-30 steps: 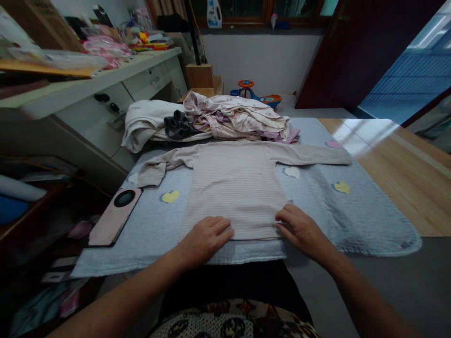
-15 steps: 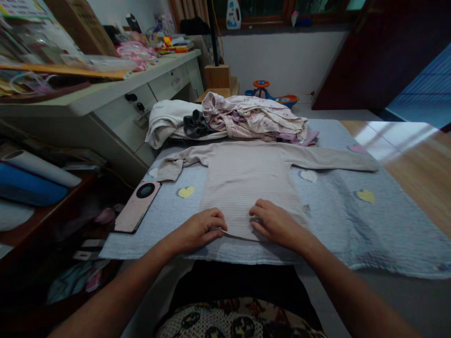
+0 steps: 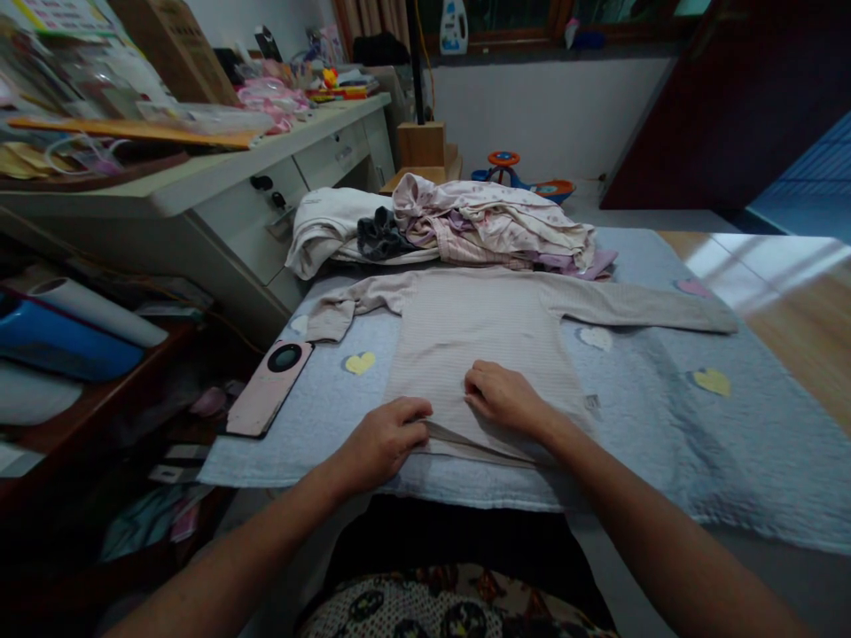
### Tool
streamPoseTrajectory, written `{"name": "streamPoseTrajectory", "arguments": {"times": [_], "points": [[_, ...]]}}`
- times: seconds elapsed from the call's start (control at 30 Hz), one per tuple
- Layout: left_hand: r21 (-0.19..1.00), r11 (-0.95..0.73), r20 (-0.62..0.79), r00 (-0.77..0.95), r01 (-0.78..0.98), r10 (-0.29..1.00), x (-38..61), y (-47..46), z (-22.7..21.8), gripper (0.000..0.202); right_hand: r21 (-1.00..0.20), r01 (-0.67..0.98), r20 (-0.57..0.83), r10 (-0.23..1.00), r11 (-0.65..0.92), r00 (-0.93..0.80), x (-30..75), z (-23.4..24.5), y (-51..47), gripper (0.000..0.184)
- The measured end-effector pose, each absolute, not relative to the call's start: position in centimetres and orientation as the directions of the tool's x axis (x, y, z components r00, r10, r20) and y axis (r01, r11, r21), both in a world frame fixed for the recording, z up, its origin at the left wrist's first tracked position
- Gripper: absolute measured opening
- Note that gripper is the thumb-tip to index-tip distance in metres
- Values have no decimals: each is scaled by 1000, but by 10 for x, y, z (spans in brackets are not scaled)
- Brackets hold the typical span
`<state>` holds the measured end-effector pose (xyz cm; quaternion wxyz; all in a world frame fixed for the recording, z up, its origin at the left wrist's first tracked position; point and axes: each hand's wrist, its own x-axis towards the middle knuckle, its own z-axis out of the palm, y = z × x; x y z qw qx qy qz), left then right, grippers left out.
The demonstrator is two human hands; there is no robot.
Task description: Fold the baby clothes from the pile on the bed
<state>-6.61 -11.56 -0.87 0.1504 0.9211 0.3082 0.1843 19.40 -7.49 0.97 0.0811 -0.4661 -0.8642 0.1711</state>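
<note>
A pale beige, finely striped long-sleeved shirt [image 3: 475,323] lies spread flat with its hem towards me. Its right sleeve reaches straight out, while the left one is bent with its cuff folded down. My left hand [image 3: 389,440] pinches the top layer of the hem at the left. That layer is raised a little, so a gap shows above the lower layer. Higher up on the shirt front, my right hand [image 3: 505,396] is closed, its fingertips curled against the fabric. A small tag [image 3: 591,401] sticks out at the right side seam.
Under the shirt is a light blue quilted cover [image 3: 638,425] with heart patches. A heap of clothes [image 3: 492,217] lies behind the shirt. A pink phone [image 3: 271,390] rests at the left edge. A cluttered white desk [image 3: 226,226] stands at the left, near a shelf with rolls [image 3: 99,310].
My left hand has lifted the front hem layer slightly. My right hand has moved up the shirt from near the hem, its fingers now curled in. The view has shifted a little.
</note>
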Motion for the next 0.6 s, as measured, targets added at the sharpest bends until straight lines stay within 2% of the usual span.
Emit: {"name": "streamPoseTrajectory", "arguments": {"times": [0.13, 0.33, 0.4, 0.53, 0.6], "points": [[243, -813, 281, 764, 529, 581, -66, -120, -10, 23, -393, 764, 27, 836, 513, -548, 197, 6, -75, 7], [161, -844, 291, 792, 512, 536, -64, -121, -11, 20, -391, 734, 198, 830, 555, -522, 197, -7, -74, 9], [160, -854, 274, 809, 495, 520, -64, -121, -10, 22, -368, 744, 251, 830, 558, -498, 195, -10, -74, 9], [232, -849, 268, 808, 474, 525, -65, -123, -8, 27, -321, 761, 279, 824, 563, -492, 192, -11, -80, 3], [243, -845, 277, 801, 476, 530, -65, -125, -6, 24, -317, 753, 276, 816, 576, -508, 191, -10, -84, 9]]}}
